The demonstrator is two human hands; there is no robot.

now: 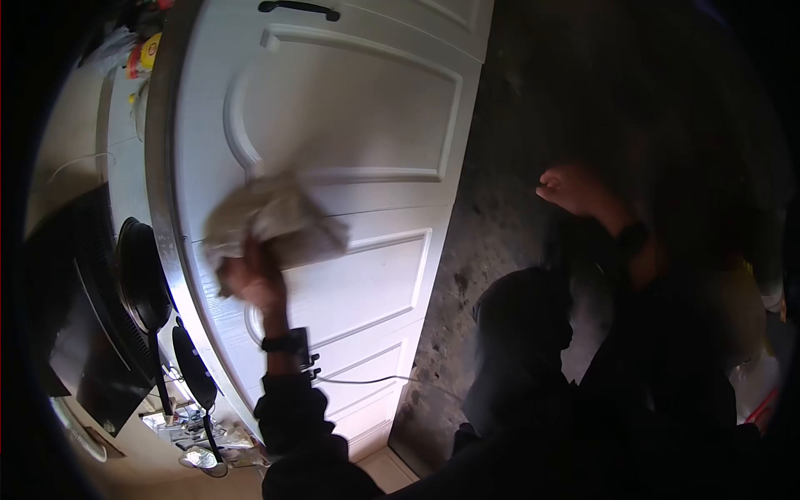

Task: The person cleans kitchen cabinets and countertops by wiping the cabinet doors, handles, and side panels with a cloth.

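My left hand (257, 282) is closed on a pale, crumpled cloth (279, 218), blurred by motion. The cloth lies against a white panelled cabinet door (342, 108), over the part between its upper and lower moulded panels. Around the left wrist is a dark band with a thin cable running off to the right. My right hand (575, 188) is held up over the dark floor, away from the cabinet, its fingers curled in and nothing visible in them.
A black handle (298, 8) sticks out near the cabinet's top. Along the left, black pans (142, 275) hang beside a dark, shiny panel (83, 325). Below them is a cluster of small items (200, 429). A yellow and red packet (148, 54) is at upper left.
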